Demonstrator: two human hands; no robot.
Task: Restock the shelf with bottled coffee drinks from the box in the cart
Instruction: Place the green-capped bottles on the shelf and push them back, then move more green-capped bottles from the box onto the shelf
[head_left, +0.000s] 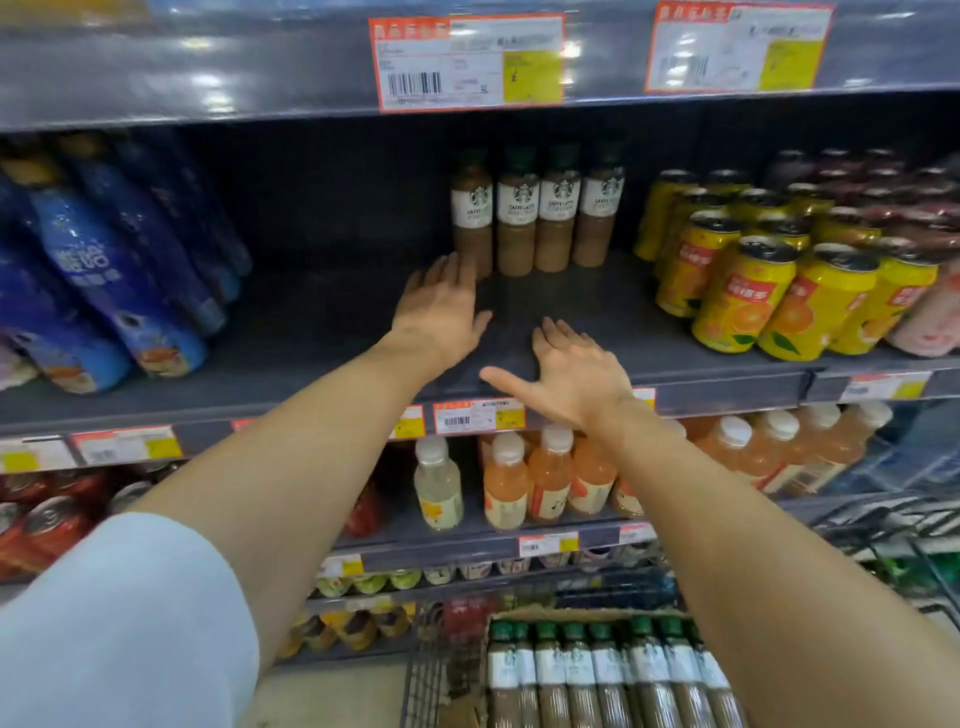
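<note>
Several bottled coffee drinks (537, 218) with dark green caps and white labels stand in a row at the back of the dark grey shelf (332, 332). My left hand (441, 306) reaches over the shelf with straight fingers, its fingertips right by the leftmost bottle. Flat and open, my right hand (569, 371) hovers near the shelf's front edge and holds nothing. Below, at the bottom right, an open cardboard box (519, 616) in the wire cart (423, 686) holds several more coffee bottles (592, 670).
Blue bottles (109, 275) lean on the shelf's left side. Yellow orange-drink cans (748, 291) crowd the right side. Bare shelf lies between them, in front of the coffee row. Juice bottles (550, 478) fill the shelf below. Price tags (478, 415) line the edges.
</note>
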